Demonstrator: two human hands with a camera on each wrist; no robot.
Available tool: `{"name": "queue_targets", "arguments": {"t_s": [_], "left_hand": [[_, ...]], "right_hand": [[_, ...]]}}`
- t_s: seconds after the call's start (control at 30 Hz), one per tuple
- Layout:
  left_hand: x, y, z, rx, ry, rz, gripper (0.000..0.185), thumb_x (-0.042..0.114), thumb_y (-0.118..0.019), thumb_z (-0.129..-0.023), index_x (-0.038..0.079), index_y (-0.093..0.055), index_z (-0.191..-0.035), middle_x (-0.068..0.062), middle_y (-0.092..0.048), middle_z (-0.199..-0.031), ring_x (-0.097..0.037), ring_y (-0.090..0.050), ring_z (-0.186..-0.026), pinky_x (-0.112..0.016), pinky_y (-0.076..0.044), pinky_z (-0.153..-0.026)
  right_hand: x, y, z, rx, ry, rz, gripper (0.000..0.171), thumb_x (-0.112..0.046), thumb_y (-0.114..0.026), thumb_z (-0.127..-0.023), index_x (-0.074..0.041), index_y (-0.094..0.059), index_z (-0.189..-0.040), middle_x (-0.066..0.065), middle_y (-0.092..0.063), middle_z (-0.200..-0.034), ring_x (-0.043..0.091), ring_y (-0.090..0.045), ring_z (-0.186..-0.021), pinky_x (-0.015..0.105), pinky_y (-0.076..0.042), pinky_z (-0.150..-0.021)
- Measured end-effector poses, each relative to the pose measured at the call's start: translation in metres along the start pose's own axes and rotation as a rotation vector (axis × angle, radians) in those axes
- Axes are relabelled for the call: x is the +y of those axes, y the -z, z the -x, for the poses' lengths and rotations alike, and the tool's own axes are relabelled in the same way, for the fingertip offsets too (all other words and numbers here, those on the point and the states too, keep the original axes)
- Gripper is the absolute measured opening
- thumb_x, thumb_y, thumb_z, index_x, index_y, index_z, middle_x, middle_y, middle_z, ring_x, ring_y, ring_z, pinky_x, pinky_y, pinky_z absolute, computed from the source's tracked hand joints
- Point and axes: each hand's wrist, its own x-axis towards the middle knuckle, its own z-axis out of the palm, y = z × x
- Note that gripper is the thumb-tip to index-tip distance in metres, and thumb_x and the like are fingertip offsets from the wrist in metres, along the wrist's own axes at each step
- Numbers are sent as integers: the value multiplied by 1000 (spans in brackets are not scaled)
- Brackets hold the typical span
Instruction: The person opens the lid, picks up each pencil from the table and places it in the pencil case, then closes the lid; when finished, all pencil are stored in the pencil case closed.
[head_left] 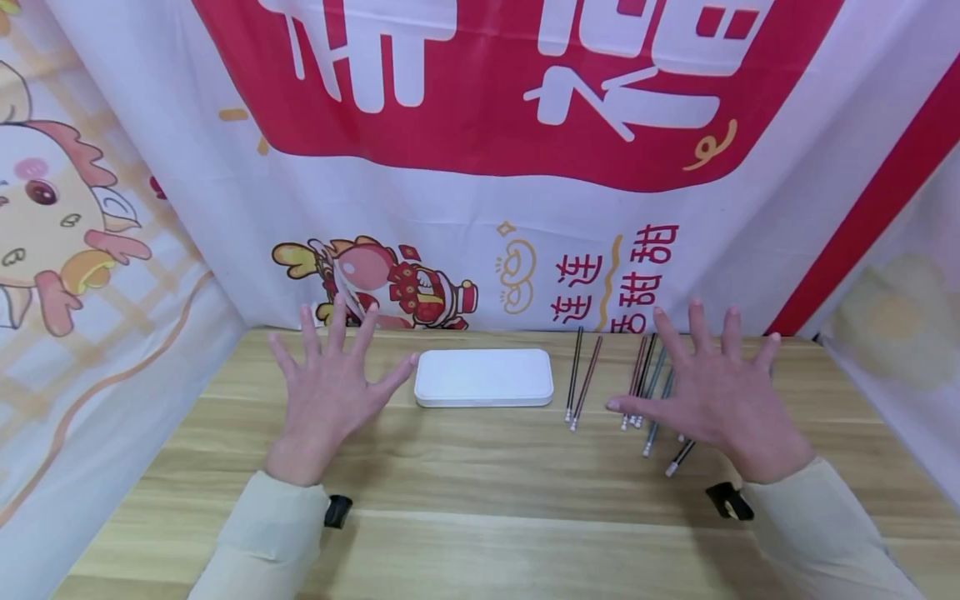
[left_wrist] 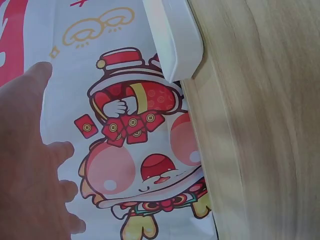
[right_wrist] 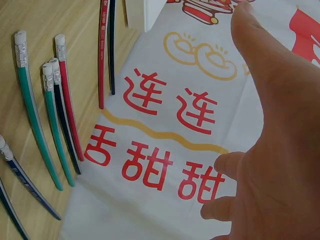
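Observation:
Both hands are held out over the table with fingers spread, holding nothing. My left hand (head_left: 326,396) hovers left of a closed white pencil case (head_left: 483,377), its thumb pointing at the case's left end. Above several pencils on the right is my right hand (head_left: 712,396), which hides part of them in the head view. Red, green, dark blue and black pencils, such as a green pencil (right_wrist: 33,107) and a red pencil (right_wrist: 69,95), have white eraser ends. Between the case and the right hand lie a black pencil (head_left: 574,375) and a red pencil (head_left: 587,382).
The wooden table (head_left: 480,500) meets a printed white and red cloth (head_left: 480,208) hanging at its back edge. More cloth (head_left: 90,333) hangs along the left side. A black wrist strap piece (head_left: 337,511) shows by the left sleeve, another (head_left: 729,502) by the right.

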Motion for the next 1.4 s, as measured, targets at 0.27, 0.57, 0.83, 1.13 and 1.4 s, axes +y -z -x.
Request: {"name": "queue_targets", "arguments": {"t_s": [0.27,0.57,0.83,1.13,1.4], "left_hand": [[1,-16,2,-220,-83,240,92,65,-54,-105,13,-21,-173,-24,-6,-181,-56,-4,-165,-77,-4,-130],[3,-63,-4,-369,101,706,95,39,-79,-98,7,-25,-170,-23,-30,-176,-45,-30,-163,-59,-32,-132],[15,-87,-12,-355,149,792,106,27,-88,-90,9,-23,-172,-17,-28,-178,-40,-23,-166,-58,-20,-136],[21,-94,-16,-326,156,719,106,28,-90,-88,12,-26,-171,-16,-32,-176,-42,-25,-161,-63,-22,-135],[14,-96,-15,-328,189,802,100,25,-93,-85,12,-36,-166,-15,-39,-172,-39,-28,-163,-59,-22,-135]], "right_hand": [[-7,-9,-10,-37,54,-66,124,-88,-61,-86,-18,-11,-175,34,-3,-177,68,-6,-158,89,-10,-119],[-48,-36,-31,53,275,-248,94,-56,-75,-98,-9,-34,-168,29,-26,-175,53,-34,-158,73,-38,-122],[-100,-57,-47,106,385,-267,80,-45,-85,-93,-7,-54,-157,23,-45,-168,43,-47,-154,60,-44,-124],[-135,-72,-56,35,413,-180,74,-40,-84,-94,-5,-58,-153,22,-51,-163,45,-50,-152,57,-42,-127],[-147,-73,-57,36,404,-93,59,-34,-85,-95,-2,-66,-141,24,-64,-149,49,-59,-141,59,-52,-117]]}}
